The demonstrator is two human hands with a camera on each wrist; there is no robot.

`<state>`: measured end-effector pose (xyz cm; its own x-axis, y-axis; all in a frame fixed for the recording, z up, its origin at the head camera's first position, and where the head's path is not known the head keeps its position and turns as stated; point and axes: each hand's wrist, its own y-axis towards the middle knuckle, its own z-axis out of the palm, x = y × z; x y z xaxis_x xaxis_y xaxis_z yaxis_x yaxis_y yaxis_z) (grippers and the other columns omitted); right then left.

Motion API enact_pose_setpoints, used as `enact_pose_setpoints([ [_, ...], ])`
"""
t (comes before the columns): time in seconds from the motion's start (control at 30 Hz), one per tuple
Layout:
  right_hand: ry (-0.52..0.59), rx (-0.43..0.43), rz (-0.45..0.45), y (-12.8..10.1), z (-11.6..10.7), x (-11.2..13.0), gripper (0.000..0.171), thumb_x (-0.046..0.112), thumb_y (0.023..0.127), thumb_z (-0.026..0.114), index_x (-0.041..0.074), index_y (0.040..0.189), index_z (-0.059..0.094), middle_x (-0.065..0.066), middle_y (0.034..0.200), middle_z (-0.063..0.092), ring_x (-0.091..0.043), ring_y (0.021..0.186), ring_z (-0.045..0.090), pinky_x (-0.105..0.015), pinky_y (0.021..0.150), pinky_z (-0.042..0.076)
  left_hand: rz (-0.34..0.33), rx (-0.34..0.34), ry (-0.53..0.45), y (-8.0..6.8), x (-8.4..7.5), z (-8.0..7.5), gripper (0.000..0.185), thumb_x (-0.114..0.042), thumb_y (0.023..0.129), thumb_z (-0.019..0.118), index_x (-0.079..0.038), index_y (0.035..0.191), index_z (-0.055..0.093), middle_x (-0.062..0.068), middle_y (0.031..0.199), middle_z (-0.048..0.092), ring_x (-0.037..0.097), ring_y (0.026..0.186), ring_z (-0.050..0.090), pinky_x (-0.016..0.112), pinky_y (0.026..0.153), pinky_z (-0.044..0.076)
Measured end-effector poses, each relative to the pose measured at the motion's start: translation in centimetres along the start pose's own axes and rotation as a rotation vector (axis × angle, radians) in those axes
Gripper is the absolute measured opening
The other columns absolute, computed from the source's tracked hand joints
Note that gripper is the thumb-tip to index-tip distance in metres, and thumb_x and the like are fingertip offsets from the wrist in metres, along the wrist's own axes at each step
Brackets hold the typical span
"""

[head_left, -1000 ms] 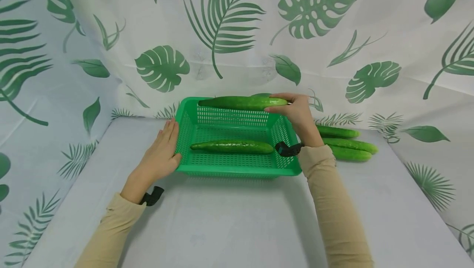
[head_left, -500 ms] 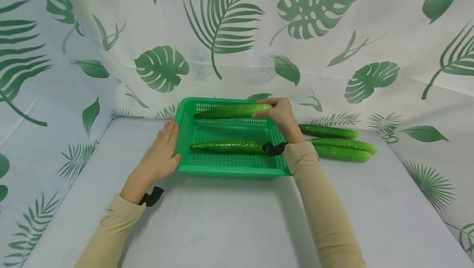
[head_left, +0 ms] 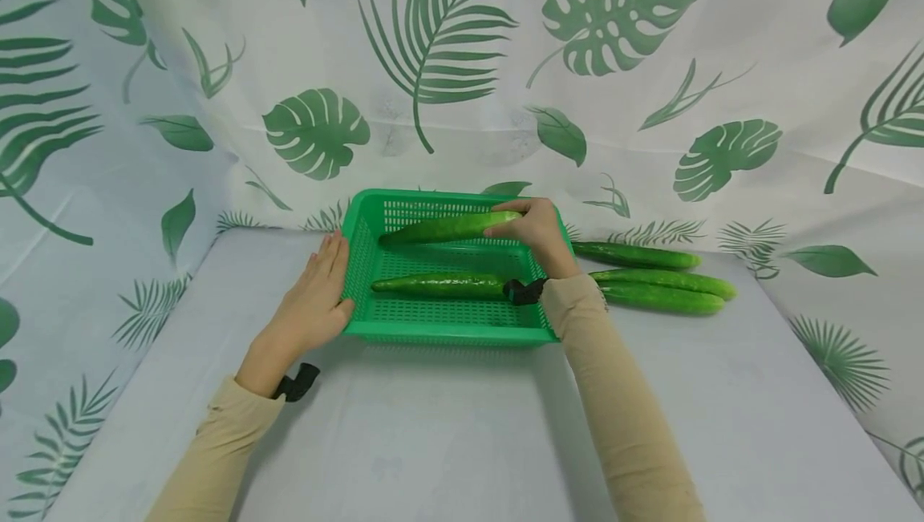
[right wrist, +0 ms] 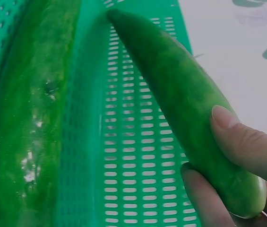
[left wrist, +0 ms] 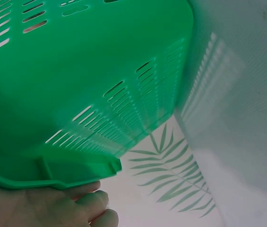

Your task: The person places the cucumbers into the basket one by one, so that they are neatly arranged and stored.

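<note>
My right hand (head_left: 537, 232) pinches one cucumber (head_left: 443, 228) by its paler right end, thumb on one side and fingers on the other. That cucumber is within the green plastic basket (head_left: 447, 335), along the back wall, its dark far tip lower than the held end. Another cucumber (head_left: 436, 286) lies lengthwise on the basket floor nearer the front; the black wrist camera covers its right end. At the basket's left rim, my left hand (head_left: 314, 297) rests with straight fingers against the outside. In the left wrist view, its fingers (left wrist: 93, 203) show under the rim.
Several cucumbers (head_left: 664, 297) lie on the white table (head_left: 447, 434) to the right of the basket, partly behind my right wrist. A white cloth with green leaf prints (head_left: 462, 129) hangs close behind the basket.
My right hand has carried the cucumber left and down, from above the back rim to inside the basket. The left hand and the basket have stayed in place.
</note>
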<state>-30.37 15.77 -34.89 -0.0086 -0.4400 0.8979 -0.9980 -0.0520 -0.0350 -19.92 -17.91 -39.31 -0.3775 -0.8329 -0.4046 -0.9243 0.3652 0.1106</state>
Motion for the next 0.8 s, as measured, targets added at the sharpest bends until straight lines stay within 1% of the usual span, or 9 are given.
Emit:
enact_pose_setpoints([
  [0.17,-0.003,-0.003,0.045,0.2,0.2,-1.0,0.049,0.012,0.082,0.082,0.005,0.128,0.067,-0.015,0.150,0.044,-0.034,0.139,0.037,-0.049,0.105,0.043,-0.003,0.005,-0.002,0.0,-0.1,0.0,0.082,-0.010,0.091,0.045,0.009,0.154,-0.003,0.019,0.163,-0.012,0.031,0.150,-0.011,0.052,0.120,0.005],
  [0.3,-0.047,0.015,0.116,0.5,0.2,-1.6,0.053,0.015,0.086,0.078,0.004,0.135,0.061,-0.018,0.154,0.037,-0.038,0.137,0.039,-0.050,0.105,0.043,-0.003,0.006,-0.004,0.0,-0.1,0.0,0.082,-0.010,0.091,0.045,0.008,0.155,-0.003,0.019,0.163,-0.013,0.030,0.150,-0.012,0.052,0.120,0.005],
  [0.4,-0.094,0.038,0.175,0.7,0.3,-1.9,0.061,0.019,0.090,0.074,0.001,0.144,0.050,-0.022,0.155,0.033,-0.040,0.134,0.043,-0.052,0.106,0.042,-0.001,0.005,-0.010,0.0,-0.2,0.0,0.082,-0.010,0.090,0.045,0.008,0.155,-0.003,0.018,0.163,-0.013,0.030,0.150,-0.012,0.052,0.121,0.005],
  [0.5,-0.138,0.057,0.228,0.9,0.4,-2.1,0.070,0.022,0.093,0.071,-0.002,0.150,0.038,-0.025,0.152,0.036,-0.040,0.128,0.050,-0.052,0.106,0.042,-0.004,0.006,-0.014,-0.1,-0.2,0.0,0.082,-0.010,0.091,0.045,0.008,0.155,-0.003,0.018,0.163,-0.013,0.030,0.150,-0.012,0.051,0.121,0.004],
  [0.57,-0.164,0.066,0.248,0.9,0.4,-2.1,0.072,0.021,0.095,0.068,-0.005,0.151,0.033,-0.027,0.149,0.039,-0.040,0.125,0.052,-0.051,0.106,0.042,-0.005,0.008,-0.017,-0.1,-0.2,-0.1,0.082,-0.009,0.090,0.045,0.008,0.155,-0.003,0.018,0.163,-0.013,0.030,0.150,-0.012,0.051,0.121,0.004],
  [0.63,-0.192,0.073,0.257,0.9,0.4,-2.1,0.070,0.019,0.096,0.066,-0.008,0.150,0.031,-0.028,0.147,0.040,-0.041,0.125,0.052,-0.051,0.106,0.042,-0.006,0.008,-0.016,-0.1,-0.2,-0.1,0.082,-0.009,0.090,0.045,0.008,0.155,-0.003,0.018,0.163,-0.013,0.030,0.150,-0.012,0.051,0.121,0.004],
  [0.73,-0.232,0.087,0.267,0.9,0.5,-2.1,0.066,0.017,0.097,0.063,-0.010,0.148,0.032,-0.029,0.148,0.037,-0.043,0.130,0.045,-0.052,0.106,0.041,-0.007,0.008,-0.018,-0.1,-0.1,-0.1,0.082,-0.009,0.090,0.045,0.008,0.155,-0.003,0.018,0.163,-0.013,0.029,0.150,-0.012,0.051,0.121,0.004],
  [0.8,-0.260,0.102,0.278,0.9,0.5,-2.1,0.062,0.016,0.097,0.061,-0.010,0.146,0.035,-0.029,0.147,0.038,-0.043,0.130,0.045,-0.053,0.105,0.042,-0.006,0.006,-0.015,0.0,-0.1,0.0,0.082,-0.009,0.090,0.045,0.008,0.155,-0.004,0.018,0.163,-0.013,0.029,0.150,-0.012,0.051,0.121,0.004],
])
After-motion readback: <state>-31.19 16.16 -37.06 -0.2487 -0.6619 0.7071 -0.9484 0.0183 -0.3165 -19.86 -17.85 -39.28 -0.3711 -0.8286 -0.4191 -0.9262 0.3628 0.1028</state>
